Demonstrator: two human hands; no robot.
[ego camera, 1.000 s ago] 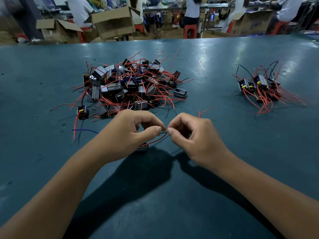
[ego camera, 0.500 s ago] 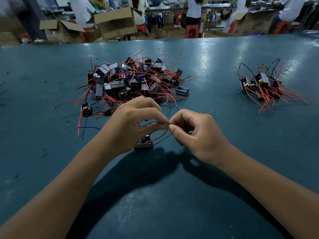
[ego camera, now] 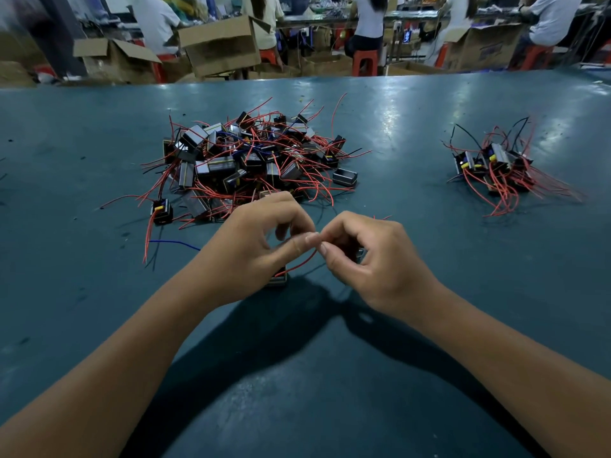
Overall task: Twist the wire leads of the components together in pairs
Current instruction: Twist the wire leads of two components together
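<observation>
Both hands have lifted slightly off the surface [ego camera: 429, 342], left hand [ego camera: 254, 256] and right hand [ego camera: 370, 266] still pinching the red wire [ego camera: 302, 262] mid-twist.

Two bare forearms reaching forward and converging. Left hand [ego camera: 251, 249] curled, thumb and forefinger pinched together at the tips; right hand [ego camera: 373, 259] likewise curled, fingers [ego camera: 325, 251] pinching right against the left thumb tip. Both wrists raised, knuckles up.
</observation>
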